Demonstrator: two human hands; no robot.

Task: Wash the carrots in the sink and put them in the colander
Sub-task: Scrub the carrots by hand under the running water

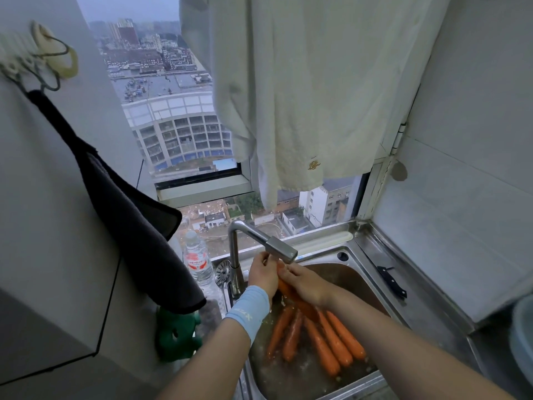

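Gripping one wet carrot [287,288] under the tap [281,249] with curled fingers of left hand [264,274] and right hand [302,284]; could slip, being slick.

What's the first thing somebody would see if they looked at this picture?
Probably the bright orange carrots lying in the sink at the bottom. Just above them, the left hand and right hand hold one carrot under the faucet. Behind, the window looks far down over city buildings.
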